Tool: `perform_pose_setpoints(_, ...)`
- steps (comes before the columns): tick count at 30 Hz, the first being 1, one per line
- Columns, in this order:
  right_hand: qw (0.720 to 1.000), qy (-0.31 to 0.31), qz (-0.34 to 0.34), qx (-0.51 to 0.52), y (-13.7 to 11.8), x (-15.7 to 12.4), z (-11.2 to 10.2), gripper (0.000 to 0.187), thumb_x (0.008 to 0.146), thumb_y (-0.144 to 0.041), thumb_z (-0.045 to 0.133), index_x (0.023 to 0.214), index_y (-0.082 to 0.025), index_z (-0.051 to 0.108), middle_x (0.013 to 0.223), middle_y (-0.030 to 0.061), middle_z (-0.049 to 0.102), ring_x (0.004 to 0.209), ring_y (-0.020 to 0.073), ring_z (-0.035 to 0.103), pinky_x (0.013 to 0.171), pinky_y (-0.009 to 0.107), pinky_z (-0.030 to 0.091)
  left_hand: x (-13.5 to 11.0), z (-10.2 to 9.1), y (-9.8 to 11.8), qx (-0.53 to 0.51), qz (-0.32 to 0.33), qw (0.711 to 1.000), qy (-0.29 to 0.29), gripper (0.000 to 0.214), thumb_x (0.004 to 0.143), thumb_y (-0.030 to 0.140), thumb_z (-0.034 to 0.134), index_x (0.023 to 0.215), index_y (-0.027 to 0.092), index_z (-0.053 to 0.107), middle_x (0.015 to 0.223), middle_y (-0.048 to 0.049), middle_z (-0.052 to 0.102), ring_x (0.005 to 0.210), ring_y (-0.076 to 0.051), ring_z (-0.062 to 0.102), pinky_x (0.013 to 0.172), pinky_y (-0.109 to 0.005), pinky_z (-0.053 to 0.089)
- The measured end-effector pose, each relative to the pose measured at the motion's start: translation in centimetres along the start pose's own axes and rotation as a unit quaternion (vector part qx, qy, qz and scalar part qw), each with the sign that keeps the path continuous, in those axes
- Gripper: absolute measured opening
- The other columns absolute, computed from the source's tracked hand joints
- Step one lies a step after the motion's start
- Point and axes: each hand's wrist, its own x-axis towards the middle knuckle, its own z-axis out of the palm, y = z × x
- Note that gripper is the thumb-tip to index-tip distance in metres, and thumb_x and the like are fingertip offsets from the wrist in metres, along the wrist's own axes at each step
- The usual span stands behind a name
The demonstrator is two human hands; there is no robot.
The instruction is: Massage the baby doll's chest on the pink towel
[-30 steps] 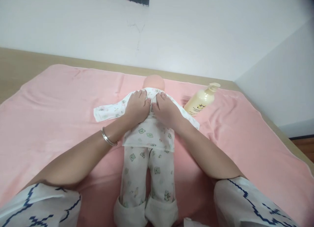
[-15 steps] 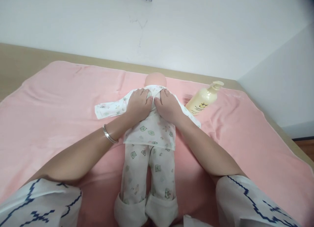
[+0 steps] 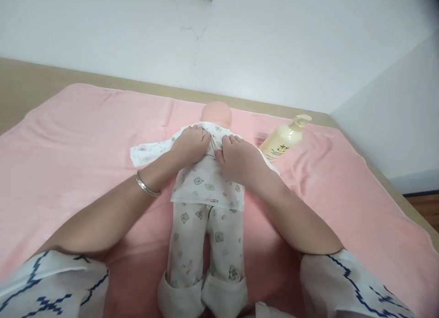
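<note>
A doll with a bald pink head (image 3: pixel 216 113) lies on its back, dressed in a white printed shirt (image 3: pixel 202 185) and matching trousers (image 3: pixel 187 245) with wide turned-up cuffs. High on the shirt's chest, my left hand (image 3: pixel 190 145) has its fingers and thumb closed on the cloth near the neckline. Folds run in the fabric beside that thumb. My right hand (image 3: pixel 242 160) is over the other side of the chest, its thumb apart from its fingers; its palm side is hidden. One shirt sleeve (image 3: pixel 151 152) stretches out flat to the left.
Under the doll is a pink blanket (image 3: pixel 85 139) on a wooden surface (image 3: pixel 30 78). A pale yellow pump bottle (image 3: pixel 283 139) leans at an angle right of the doll. A white wall (image 3: pixel 137 39) rises behind. White cloth (image 3: pixel 270 311) shows at the bottom edge.
My right hand has drawn back from the neckline, toward me and a little right. My left hand has shifted slightly left, still at the shirt's chest.
</note>
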Motion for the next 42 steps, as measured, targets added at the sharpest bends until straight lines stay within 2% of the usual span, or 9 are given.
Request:
perform_pose_setpoints(4, 0.995, -0.042, 0.045, 0.075, 0.7, 1.4, -0.5, 0.043, 0.112, -0.035, 0.031, 0.117, -0.014, 0.068, 0.124, 0.0193, 0.074, 0.115, 0.0332, 0.07, 0.095, 0.044, 0.056, -1.5, -1.0, 1.3, 0.102, 0.061, 0.991, -0.053, 0.043, 0.099, 0.013, 0.031, 0.097, 0.009, 0.074, 0.099, -0.0232, 0.071, 0.098, -0.035, 0.065, 0.09, -0.051, 0.051)
perform_pose_setpoints(9, 0.996, -0.014, 0.027, 0.088, 2.0, 3.5, 1.0, 0.056, 0.113, -0.033, 0.025, 0.142, 0.003, 0.056, 0.155, 0.0298, 0.058, 0.144, 0.0374, 0.057, 0.118, 0.049, 0.047, -3.1, -2.3, 2.3, 0.09, 0.163, 0.979, -0.087, 0.033, 0.086, 0.005, 0.045, 0.06, 0.02, 0.06, 0.068, -0.0128, 0.057, 0.083, -0.031, 0.061, 0.087, -0.049, 0.049)
perform_pose_setpoints(14, 0.998, 0.009, -0.059, 0.006, 1.2, 1.5, 1.9, 0.065, 0.11, -0.03, 0.03, 0.158, 0.013, 0.039, 0.166, 0.034, 0.044, 0.158, 0.0417, 0.043, 0.13, 0.053, 0.036, -1.2, -1.1, 1.1, 0.017, 0.072, 0.997, -0.037, 0.039, 0.091, 0.004, 0.037, 0.064, 0.021, 0.058, 0.074, -0.011, 0.059, 0.081, -0.027, 0.061, 0.084, -0.046, 0.054)
perform_pose_setpoints(18, 0.998, 0.023, -0.057, -0.002, 0.1, 0.4, 1.6, 0.064, 0.108, -0.025, 0.031, 0.159, 0.014, 0.038, 0.168, 0.0349, 0.041, 0.162, 0.0413, 0.039, 0.132, 0.053, 0.036, -0.6, -0.3, 0.8, 0.061, 0.037, 0.997, -0.019, 0.041, 0.097, 0.004, 0.03, 0.082, 0.012, 0.068, 0.094, -0.0189, 0.069, 0.092, -0.03, 0.064, 0.086, -0.047, 0.055)
perform_pose_setpoints(22, 0.998, 0.0, -0.02, 0.064, 0.6, 2.1, 1.6, 0.055, 0.104, -0.018, 0.028, 0.148, 0.004, 0.053, 0.157, 0.0308, 0.057, 0.15, 0.0384, 0.053, 0.117, 0.053, 0.052, -2.4, -0.9, 2.5, 0.129, 0.084, 0.987, -0.041, 0.042, 0.099, 0.007, 0.031, 0.105, 0.003, 0.073, 0.112, -0.0266, 0.07, 0.111, -0.037, 0.064, 0.098, -0.052, 0.052)
perform_pose_setpoints(27, 0.997, 0.048, -0.052, 0.004, 1.9, 3.8, 2.8, 0.055, 0.106, -0.02, 0.024, 0.145, 0.005, 0.053, 0.148, 0.0341, 0.06, 0.143, 0.0404, 0.056, 0.119, 0.058, 0.046, -3.2, -1.9, 3.1, 0.117, 0.144, 0.981, -0.048, 0.043, 0.096, 0.005, 0.035, 0.104, 0.004, 0.077, 0.114, -0.026, 0.072, 0.118, -0.038, 0.062, 0.111, -0.054, 0.047)
perform_pose_setpoints(35, 0.987, 0.081, -0.125, -0.058, 0.4, 0.5, 2.9, 0.062, 0.111, -0.027, 0.031, 0.159, 0.01, 0.04, 0.165, 0.0347, 0.046, 0.157, 0.0417, 0.044, 0.128, 0.054, 0.041, -0.1, -0.3, -0.2, 0.061, 0.037, 0.997, -0.04, 0.043, 0.099, 0.006, 0.029, 0.092, 0.009, 0.071, 0.097, -0.0187, 0.071, 0.089, -0.027, 0.067, 0.083, -0.042, 0.053)
perform_pose_setpoints(39, 0.99, 0.072, -0.116, -0.025, 0.9, 2.1, 3.2, 0.059, 0.109, -0.023, 0.024, 0.153, 0.007, 0.051, 0.156, 0.0323, 0.056, 0.152, 0.0405, 0.049, 0.126, 0.056, 0.041, -1.8, 0.0, 0.6, 0.133, 0.126, 0.983, 0.003, 0.036, 0.092, 0.004, 0.036, 0.088, 0.01, 0.071, 0.092, -0.0205, 0.069, 0.092, -0.032, 0.064, 0.084, -0.045, 0.052)
perform_pose_setpoints(42, 0.998, 0.053, -0.027, 0.025, 2.1, 4.2, 3.6, 0.062, 0.109, -0.028, 0.019, 0.147, 0.005, 0.054, 0.145, 0.0342, 0.062, 0.138, 0.0423, 0.057, 0.116, 0.06, 0.047, -3.0, -0.7, 1.5, 0.136, 0.169, 0.976, 0.014, 0.035, 0.094, 0.006, 0.039, 0.088, 0.011, 0.072, 0.093, -0.0185, 0.068, 0.099, -0.032, 0.063, 0.093, -0.046, 0.052)
